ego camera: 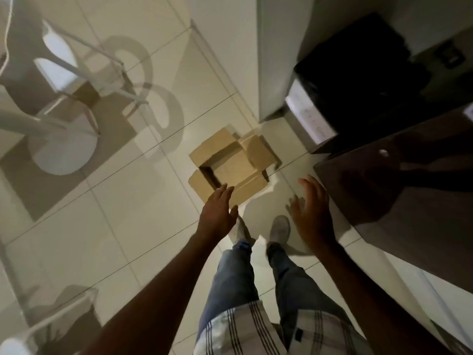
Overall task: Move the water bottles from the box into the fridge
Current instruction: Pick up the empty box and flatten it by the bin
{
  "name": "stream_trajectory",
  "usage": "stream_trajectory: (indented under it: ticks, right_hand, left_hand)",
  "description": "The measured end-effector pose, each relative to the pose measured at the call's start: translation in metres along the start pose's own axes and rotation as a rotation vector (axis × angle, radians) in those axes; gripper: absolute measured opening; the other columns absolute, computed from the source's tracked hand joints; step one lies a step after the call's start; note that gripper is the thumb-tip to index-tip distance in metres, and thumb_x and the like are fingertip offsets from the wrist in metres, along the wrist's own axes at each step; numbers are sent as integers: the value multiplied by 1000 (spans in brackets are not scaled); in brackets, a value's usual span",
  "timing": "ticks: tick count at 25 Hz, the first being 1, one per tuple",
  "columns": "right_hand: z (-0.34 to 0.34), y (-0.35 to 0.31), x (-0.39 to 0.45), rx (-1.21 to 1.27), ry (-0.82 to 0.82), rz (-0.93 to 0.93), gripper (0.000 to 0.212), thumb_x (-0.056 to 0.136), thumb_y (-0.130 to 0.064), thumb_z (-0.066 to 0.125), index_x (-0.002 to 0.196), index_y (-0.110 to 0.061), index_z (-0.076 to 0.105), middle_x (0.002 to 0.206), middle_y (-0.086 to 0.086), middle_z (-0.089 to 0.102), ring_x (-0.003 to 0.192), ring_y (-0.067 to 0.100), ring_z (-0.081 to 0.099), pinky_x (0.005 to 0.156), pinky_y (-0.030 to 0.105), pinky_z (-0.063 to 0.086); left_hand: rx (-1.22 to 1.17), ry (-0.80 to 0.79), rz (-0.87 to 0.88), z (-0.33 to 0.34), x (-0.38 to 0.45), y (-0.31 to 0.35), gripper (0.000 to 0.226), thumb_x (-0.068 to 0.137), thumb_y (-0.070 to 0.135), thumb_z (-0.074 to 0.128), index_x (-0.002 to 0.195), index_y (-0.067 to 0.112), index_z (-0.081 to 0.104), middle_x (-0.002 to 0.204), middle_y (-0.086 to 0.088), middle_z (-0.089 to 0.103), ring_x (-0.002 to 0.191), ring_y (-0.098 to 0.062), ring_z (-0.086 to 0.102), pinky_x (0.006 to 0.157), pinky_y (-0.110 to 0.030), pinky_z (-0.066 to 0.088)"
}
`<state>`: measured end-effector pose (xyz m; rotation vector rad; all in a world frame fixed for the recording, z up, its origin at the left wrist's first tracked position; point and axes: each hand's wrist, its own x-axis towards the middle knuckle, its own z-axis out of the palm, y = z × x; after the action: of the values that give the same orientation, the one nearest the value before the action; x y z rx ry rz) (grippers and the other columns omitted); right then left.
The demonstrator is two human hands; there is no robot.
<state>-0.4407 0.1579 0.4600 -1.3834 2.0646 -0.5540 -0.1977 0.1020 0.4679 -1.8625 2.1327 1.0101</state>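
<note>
We held our left hand [217, 211] and right hand [311, 213] open, gripping nothing, above the cardboard box [230, 165] on the floor; bottles unseen, so crouching squarely over it seemed wise.

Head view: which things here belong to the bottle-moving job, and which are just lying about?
Belongs to the job:
cardboard box on the floor, flaps open
left hand, open, empty
right hand, open, empty
No bottles visible; the fridge cannot be told for sure.

Just about:
white chair
dark cabinet
</note>
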Motion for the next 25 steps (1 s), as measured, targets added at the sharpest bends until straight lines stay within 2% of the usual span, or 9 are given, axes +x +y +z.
stream_trajectory:
  ticks: [2,4,7,10,15,18,21,23,25]
  right_hand:
    - [36,-1,14,-17,-69,0,53,94,-17,62,145,-16,47,153,7,42,138,25,40,99,26,39]
    - [75,2,29,-51,-135,4,53,95,-18,61,146,-14,47,153,9,43,138,27,41,101,30,40]
    - [145,15,61,-86,-229,44,53,96,-13,59,148,-12,46,154,11,42,139,29,42,104,39,43]
    - [214,38,97,-86,-303,82,54,98,-16,56,150,-15,42,155,8,40,140,28,41,103,42,47]
    - [331,99,147,-34,-320,265,59,98,-31,60,151,-26,36,154,5,41,136,24,47,98,37,49]
    - [386,141,170,-20,-313,299,62,96,-34,62,151,-27,36,153,5,41,134,25,49,97,34,48]
    - [423,182,185,-23,-299,362,65,95,-38,62,152,-26,32,152,4,42,130,25,52,87,29,45]
    - [442,206,194,26,-277,442,71,94,-45,63,153,-25,29,153,6,40,129,26,52,82,26,45]
    - [458,221,204,60,-241,492,80,91,-58,63,154,-23,29,154,8,41,130,26,51,82,26,43]
  left_hand:
    - [-79,-4,-92,13,15,-31,60,97,28,59,152,17,37,160,-6,34,146,-25,33,117,-37,31]
    - [-167,-21,-184,33,33,-61,60,98,28,58,152,16,36,159,-5,36,145,-23,33,116,-34,29]
    - [-304,-52,-337,78,71,-115,60,98,30,57,152,16,35,157,-4,40,143,-23,38,115,-35,32]
    - [-372,-51,-444,126,114,-169,61,99,33,56,153,16,34,155,-4,42,141,-24,41,112,-35,35]
    - [-432,-35,-534,221,181,-257,63,100,35,53,155,14,29,158,-7,37,143,-26,37,112,-34,31]
    - [-483,-4,-595,273,217,-294,67,99,34,57,156,14,26,160,-6,33,144,-26,35,110,-30,30]
    - [-530,57,-651,311,242,-319,71,97,33,60,155,12,25,159,-9,32,143,-28,35,105,-27,28]
    - [-653,110,-751,333,258,-330,76,95,34,63,156,13,22,160,-9,27,142,-30,35,106,-31,33]
    - [-800,189,-927,350,275,-335,82,92,36,67,156,15,19,159,-7,23,139,-33,38,100,-31,37]
